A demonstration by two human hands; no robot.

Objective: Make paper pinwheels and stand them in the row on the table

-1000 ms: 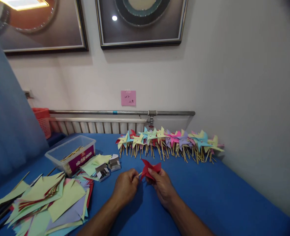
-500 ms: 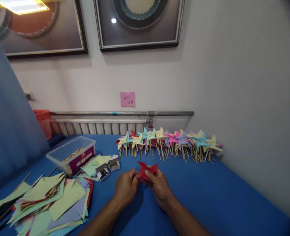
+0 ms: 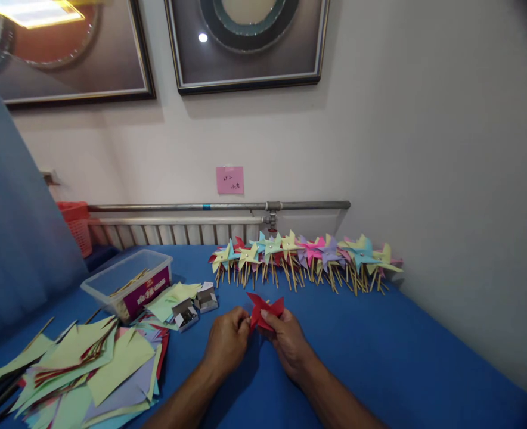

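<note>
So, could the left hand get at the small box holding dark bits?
Probably yes: only blue tabletop shows between the left hand and the small box, though that hand is busy at the red pinwheel.

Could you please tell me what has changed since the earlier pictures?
The right hand has brought the red paper pinwheel slightly left, closer to the left hand. Nothing was visibly picked up or let go. The row of pinwheels, paper pile and clear plastic box stayed put.
</note>
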